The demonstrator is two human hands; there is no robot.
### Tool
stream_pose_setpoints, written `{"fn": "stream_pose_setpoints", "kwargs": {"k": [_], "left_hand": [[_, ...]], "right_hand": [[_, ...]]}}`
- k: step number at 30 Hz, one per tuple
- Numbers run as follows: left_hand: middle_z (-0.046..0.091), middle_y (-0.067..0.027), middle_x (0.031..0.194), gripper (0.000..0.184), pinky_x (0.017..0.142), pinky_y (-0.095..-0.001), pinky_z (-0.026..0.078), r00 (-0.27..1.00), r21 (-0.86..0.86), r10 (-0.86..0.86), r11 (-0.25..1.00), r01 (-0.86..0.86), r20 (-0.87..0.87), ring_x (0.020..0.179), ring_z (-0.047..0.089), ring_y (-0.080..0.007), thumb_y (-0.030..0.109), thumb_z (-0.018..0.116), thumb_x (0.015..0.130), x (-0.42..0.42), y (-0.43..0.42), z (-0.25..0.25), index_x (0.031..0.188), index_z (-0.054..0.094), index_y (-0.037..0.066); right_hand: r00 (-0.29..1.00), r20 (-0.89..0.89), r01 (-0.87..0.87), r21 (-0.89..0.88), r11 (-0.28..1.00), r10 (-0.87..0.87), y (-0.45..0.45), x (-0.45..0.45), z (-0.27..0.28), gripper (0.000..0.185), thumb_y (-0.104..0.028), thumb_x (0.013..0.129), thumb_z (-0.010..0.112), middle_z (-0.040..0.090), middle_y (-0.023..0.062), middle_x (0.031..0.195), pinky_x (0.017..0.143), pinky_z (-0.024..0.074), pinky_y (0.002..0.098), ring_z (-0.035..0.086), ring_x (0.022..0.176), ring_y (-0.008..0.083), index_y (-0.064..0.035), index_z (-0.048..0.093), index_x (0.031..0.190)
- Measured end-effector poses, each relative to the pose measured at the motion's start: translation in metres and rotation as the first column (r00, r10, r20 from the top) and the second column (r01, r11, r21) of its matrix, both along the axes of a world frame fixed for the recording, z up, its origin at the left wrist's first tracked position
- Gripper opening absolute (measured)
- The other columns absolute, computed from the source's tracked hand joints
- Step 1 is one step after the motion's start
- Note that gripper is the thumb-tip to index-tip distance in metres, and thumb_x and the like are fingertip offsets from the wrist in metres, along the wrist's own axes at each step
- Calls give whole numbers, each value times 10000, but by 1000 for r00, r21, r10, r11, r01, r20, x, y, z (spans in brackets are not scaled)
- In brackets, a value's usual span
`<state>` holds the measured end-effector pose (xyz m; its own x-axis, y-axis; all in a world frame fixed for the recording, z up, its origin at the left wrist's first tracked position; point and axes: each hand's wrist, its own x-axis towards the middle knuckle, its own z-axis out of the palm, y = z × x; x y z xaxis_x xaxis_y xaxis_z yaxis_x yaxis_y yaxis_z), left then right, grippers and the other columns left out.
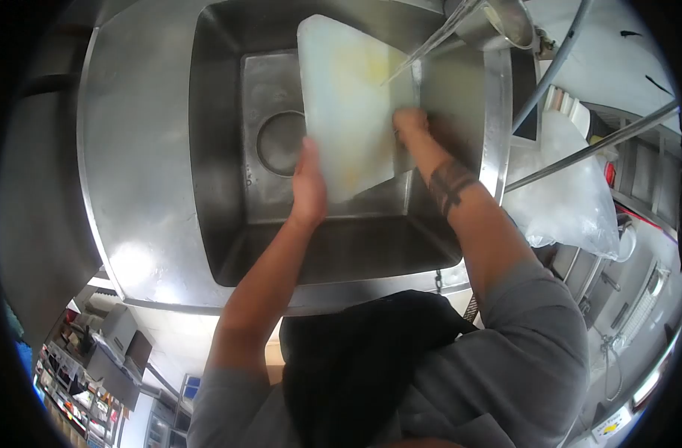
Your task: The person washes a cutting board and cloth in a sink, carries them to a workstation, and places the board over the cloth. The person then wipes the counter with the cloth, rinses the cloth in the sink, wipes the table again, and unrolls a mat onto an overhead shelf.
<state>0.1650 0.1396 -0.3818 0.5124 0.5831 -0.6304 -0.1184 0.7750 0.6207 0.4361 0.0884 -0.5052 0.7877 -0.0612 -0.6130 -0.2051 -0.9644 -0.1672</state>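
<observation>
A large white cutting board (348,97) with yellowish stains is tilted up inside a deep stainless steel sink (281,246). My left hand (309,187) grips the board's lower left edge, the thumb along the edge and the other fingers hidden behind it. At the board's right side is my right hand (410,125), closed like a fist; what it holds, if anything, is hidden. A thin stream of water (434,41) falls from the upper right onto the upper part of the board. The round drain ring (270,142) shows to the left of the board.
A metal pot-like vessel (497,26) is at the sink's upper right corner. The steel drainboard (139,164) extends to the left. On the right, metal bars (595,145) cross in front of a clear plastic bag (557,194). A chain (438,281) hangs at the front rim.
</observation>
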Motion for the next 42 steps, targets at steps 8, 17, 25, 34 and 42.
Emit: {"fn": "stream_pose_setpoints", "kwargs": {"k": [8,17,25,34,42], "left_hand": [[491,-123,1461,685,1114,-361,369,1000,98,21,995,-22,12,1309,486,-229,522,368,1071,-2,-3,-9,1461,416,-39],[551,-114,1367,635,1088,-334,380,999,-20,41,999,-40,34,1250,508,-206,500,368,1076,-10,-6,-7,1399,483,-34],[516,-112,1412,689,1109,-329,359,999,162,-27,986,35,-47,1282,492,-201,528,363,1072,0,-8,3,1424,442,-59],[467,-141,1480,690,1169,-350,280,997,134,3,991,7,-76,1363,422,-233,503,350,1080,2,-12,11,1481,378,-56],[396,-209,1544,713,1178,-360,273,982,268,-158,946,181,-103,1431,377,-291,491,386,1068,42,-12,79,1542,283,-32]], "right_hand": [[860,481,-305,210,929,174,137,43,-35,408,-217,827,640,621,253,1204,912,517,455,625,1112,393,-7,621,1176],[496,786,-865,481,140,370,4,-116,94,235,-86,934,600,577,235,1214,941,452,488,532,1114,410,-27,611,1161],[856,508,-409,557,723,92,118,-9,34,312,-239,953,589,676,247,1145,934,503,438,651,1078,399,-20,673,1159],[791,380,-563,759,327,479,10,-99,140,286,-109,983,629,697,129,1168,946,506,331,647,1077,204,-21,643,1255],[437,896,-776,334,534,74,60,104,304,295,-221,974,619,716,154,1128,935,498,361,667,1040,231,-42,685,1199]]}}
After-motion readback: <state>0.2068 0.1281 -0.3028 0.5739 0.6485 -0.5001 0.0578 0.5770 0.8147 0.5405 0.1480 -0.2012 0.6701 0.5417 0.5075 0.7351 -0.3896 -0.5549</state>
